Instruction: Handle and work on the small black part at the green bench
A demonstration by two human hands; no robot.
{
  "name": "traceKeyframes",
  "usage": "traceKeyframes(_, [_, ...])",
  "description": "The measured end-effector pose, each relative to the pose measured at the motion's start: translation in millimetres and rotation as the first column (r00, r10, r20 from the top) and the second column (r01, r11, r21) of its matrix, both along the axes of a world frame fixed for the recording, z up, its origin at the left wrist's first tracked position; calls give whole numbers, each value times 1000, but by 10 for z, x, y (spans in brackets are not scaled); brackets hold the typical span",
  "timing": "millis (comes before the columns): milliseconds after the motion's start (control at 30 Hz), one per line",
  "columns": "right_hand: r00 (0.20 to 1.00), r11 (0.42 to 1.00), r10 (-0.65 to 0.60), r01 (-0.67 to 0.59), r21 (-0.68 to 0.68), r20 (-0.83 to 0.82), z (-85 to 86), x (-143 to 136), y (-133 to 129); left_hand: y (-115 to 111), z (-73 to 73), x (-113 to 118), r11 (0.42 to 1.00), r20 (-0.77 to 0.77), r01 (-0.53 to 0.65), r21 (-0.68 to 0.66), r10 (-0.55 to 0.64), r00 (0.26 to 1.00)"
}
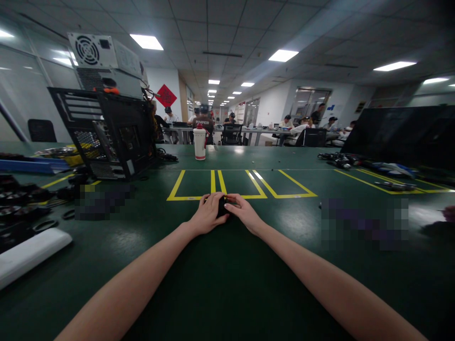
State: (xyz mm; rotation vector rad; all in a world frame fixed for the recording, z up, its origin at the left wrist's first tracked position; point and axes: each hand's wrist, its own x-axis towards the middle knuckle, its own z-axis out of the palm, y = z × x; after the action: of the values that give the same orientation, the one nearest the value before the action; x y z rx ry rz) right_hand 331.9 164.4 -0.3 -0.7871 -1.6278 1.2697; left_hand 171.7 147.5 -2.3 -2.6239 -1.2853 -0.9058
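Observation:
Both of my hands meet at the middle of the green table [220,293], just in front of the yellow tape outlines [234,196]. My left hand [209,214] is wrapped over a small black object [222,206], with the thumb along its near side. On the right side of that object, my right hand [244,212] pinches it with thumb and fingers. Most of the object is hidden by my fingers, so I cannot tell what it is.
A black computer case [124,137] with power supplies [106,54] on top stands at the left. Beyond the tape is a white cup [200,143]. A white long object [33,255] lies near left, cables [337,159] at right. People sit at far tables.

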Motion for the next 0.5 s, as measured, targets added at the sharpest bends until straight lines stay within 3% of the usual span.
traceKeyframes(233, [992, 992, 114, -117, -45, -51, 2, 33, 20, -1, -7, 4, 1000, -2, -2, 3, 2, 1000])
traceKeyframes(500, [999, 999, 28, -27, 34, -22, -8, 10, 4, 22, -20, 4, 1000, 4, -2, 8, 2, 1000])
